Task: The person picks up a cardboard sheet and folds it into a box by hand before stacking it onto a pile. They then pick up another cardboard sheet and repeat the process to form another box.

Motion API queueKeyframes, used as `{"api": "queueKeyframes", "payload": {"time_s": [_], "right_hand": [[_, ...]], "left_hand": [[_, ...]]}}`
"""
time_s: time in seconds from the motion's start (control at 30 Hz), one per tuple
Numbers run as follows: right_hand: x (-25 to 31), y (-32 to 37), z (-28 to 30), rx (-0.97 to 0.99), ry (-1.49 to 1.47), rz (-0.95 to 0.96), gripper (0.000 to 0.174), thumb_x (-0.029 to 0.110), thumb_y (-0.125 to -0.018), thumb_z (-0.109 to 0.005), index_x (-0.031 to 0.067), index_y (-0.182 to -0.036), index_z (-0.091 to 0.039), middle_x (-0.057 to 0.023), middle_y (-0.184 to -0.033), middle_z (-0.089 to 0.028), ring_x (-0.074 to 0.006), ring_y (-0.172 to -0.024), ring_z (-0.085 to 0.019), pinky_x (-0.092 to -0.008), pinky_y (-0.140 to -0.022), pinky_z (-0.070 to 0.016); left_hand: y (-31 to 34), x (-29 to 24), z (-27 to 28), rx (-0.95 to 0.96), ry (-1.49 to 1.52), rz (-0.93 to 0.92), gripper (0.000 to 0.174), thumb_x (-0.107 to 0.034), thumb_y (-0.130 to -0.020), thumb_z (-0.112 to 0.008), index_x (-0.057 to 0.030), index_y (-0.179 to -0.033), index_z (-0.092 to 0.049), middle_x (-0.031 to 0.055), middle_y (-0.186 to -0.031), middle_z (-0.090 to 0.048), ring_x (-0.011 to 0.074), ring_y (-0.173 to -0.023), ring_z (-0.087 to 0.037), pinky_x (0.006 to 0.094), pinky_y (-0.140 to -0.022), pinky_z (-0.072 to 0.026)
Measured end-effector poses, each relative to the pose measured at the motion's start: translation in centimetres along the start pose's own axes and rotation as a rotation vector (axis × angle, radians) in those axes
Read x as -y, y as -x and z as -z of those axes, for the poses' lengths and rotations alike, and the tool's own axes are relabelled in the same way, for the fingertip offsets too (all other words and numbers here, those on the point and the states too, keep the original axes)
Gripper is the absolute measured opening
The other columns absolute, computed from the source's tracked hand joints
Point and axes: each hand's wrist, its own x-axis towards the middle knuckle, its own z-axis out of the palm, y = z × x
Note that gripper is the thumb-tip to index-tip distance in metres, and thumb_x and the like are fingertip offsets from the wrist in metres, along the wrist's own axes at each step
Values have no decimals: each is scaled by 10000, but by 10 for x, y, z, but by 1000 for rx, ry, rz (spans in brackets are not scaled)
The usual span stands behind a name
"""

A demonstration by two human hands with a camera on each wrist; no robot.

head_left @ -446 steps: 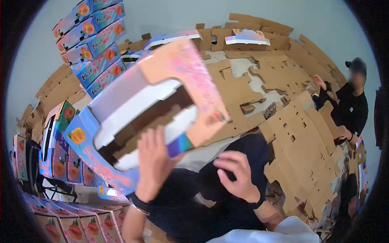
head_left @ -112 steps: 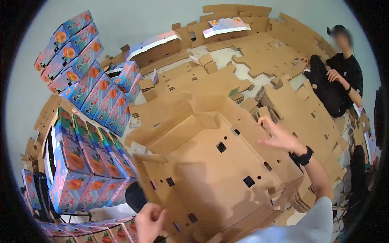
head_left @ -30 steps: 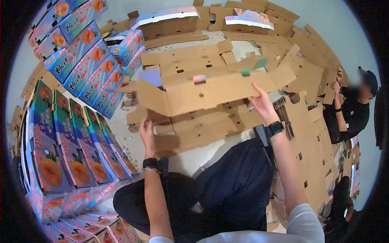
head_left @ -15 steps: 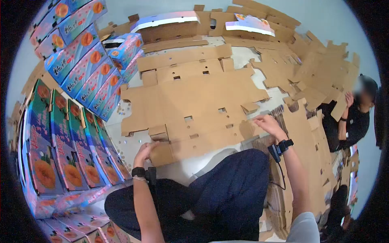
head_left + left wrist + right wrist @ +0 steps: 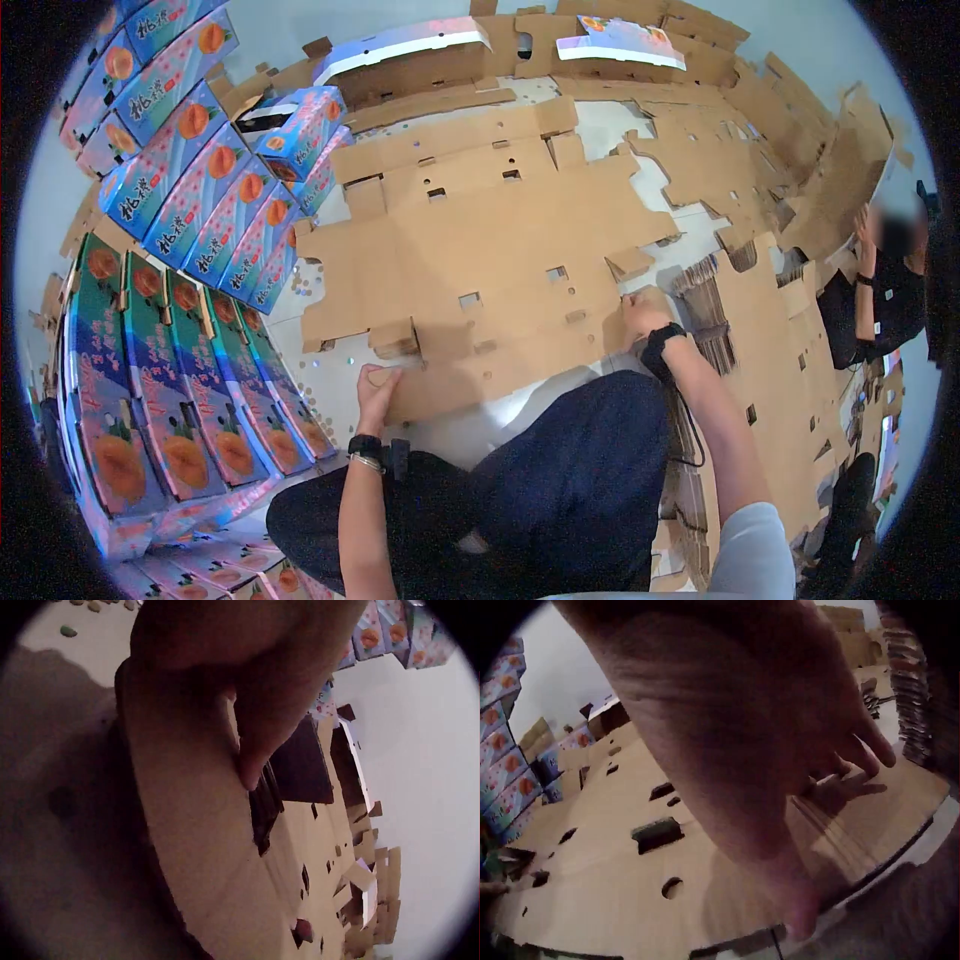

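A large flat brown cardboard box blank (image 5: 450, 240) with slots and round holes lies plain side up on the floor before the person's crossed legs. At its near left corner, the left hand (image 5: 376, 392) grips the long near flap (image 5: 195, 810), one fingertip at the inner edge beside a folded tab. The right hand (image 5: 648, 315) is at the near right end of the blank. In the right wrist view its thumb (image 5: 799, 915) reaches the near edge, while loosely spread fingers (image 5: 870, 754) lie over the creases. The rest of those fingers is hidden behind the palm.
Finished peach-printed boxes stand stacked at far left (image 5: 180, 190) and in a row at near left (image 5: 165, 400). A stack of flat blanks (image 5: 710, 320) lies right of the right hand. At far right sits another person (image 5: 880, 290) handling cardboard.
Earlier the hands had a printed box, then a large brown box, then a raised folded cardboard piece. Now the blank lies flat and both hands have come down to its near edge.
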Motion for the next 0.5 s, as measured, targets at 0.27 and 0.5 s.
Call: {"api": "queueKeyframes", "payload": {"time_s": [0.27,0.5], "right_hand": [[-1,35,7,-9,10,147,873,413,-465,-841,47,-1189,-518,-232,-1091,-610,-384,-1072,-565,-424,-903,-470],[3,-4,100,303,-96,254,599,489,-671,-709,83,-1106,-637,-144,-1100,-656,-309,-1013,-607,-392,-866,-471]], "left_hand": [[25,-19,34,218,-199,365,440,-279,-753,-782,35,-941,-538,125,-849,-643,193,-840,-633,316,-707,-526],[-3,-49,46,-16,-1082,-196,542,-498,-803,-617,21,-960,-616,226,-919,-662,412,-817,-639,456,-759,-508]]}}
